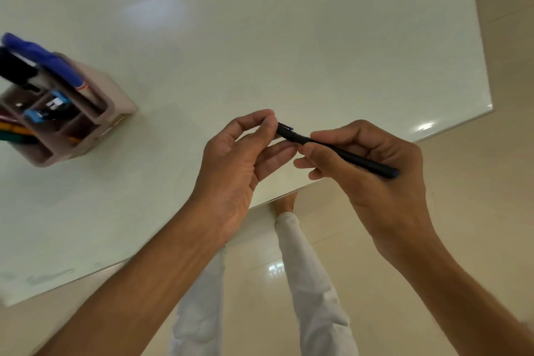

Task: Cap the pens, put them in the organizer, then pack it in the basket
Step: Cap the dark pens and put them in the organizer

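**Light, stiff pen: pinch near the joint**

Your right hand (367, 165) grips the black pen (341, 153) mid-barrel above the worktop (260, 37) edge; your left hand (245, 150) pinches its cap (284, 129). Probably slippery plastic, so push straight. The organizer (95, 124) stands well left.

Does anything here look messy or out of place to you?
Nothing looks spilled or broken. The pink organizer stands upright on the white table, markers leaning out of it. Both hands hold a black pen over the table's edge.
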`<state>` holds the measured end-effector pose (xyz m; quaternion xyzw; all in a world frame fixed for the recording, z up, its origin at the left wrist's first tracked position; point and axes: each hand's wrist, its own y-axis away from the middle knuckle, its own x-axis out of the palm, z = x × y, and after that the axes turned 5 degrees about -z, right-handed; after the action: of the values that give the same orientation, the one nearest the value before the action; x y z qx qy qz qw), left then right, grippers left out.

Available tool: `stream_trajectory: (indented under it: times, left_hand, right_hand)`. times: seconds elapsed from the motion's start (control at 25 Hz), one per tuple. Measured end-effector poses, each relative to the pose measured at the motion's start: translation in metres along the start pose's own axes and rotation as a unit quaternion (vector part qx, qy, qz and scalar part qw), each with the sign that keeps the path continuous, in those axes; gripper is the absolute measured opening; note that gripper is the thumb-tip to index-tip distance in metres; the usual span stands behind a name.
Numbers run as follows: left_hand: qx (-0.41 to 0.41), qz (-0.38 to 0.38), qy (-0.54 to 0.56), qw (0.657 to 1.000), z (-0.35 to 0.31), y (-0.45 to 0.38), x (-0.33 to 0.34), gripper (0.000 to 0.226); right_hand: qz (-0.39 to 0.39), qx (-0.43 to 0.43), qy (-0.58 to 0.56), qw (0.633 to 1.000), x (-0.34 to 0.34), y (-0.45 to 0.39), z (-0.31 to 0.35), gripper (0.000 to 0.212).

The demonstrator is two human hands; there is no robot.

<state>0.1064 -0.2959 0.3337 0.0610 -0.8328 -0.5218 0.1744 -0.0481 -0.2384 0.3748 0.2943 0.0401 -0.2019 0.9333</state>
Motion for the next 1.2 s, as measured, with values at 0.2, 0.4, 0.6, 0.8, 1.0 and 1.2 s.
stream_trajectory:
  times: [0.2,0.4,0.6,0.8,1.0,1.2]
  left_hand:
    - [0.032,-0.035,0.062,0.997,-0.005,0.020,-0.046,0.017]
    - [0.121,-0.116,0.164,0.972,-0.021,0.045,-0.114,0.022]
    - [0.371,-0.223,-0.032,0.901,-0.073,0.035,-0.217,0.013]
    - [0.489,-0.312,-0.214,0.786,-0.133,0.011,-0.305,0.056]
    - [0.514,-0.270,-0.409,0.704,-0.122,0.007,-0.311,0.042]
    - [0.518,-0.222,-0.424,0.709,-0.112,-0.003,-0.314,0.037]
  right_hand:
    - [0.036,-0.027,0.014,0.999,0.055,0.015,0.010,0.004]
    - [0.160,0.011,-0.051,0.986,0.132,0.030,0.015,0.001]
    - [0.173,0.082,0.027,0.981,0.210,0.048,0.004,0.025]
    - [0.058,0.115,0.112,0.985,0.222,0.064,-0.017,0.013]
    - [0.049,0.097,0.153,0.982,0.222,0.053,-0.015,0.014]
    - [0.064,0.001,0.265,0.962,0.236,0.020,-0.004,0.029]
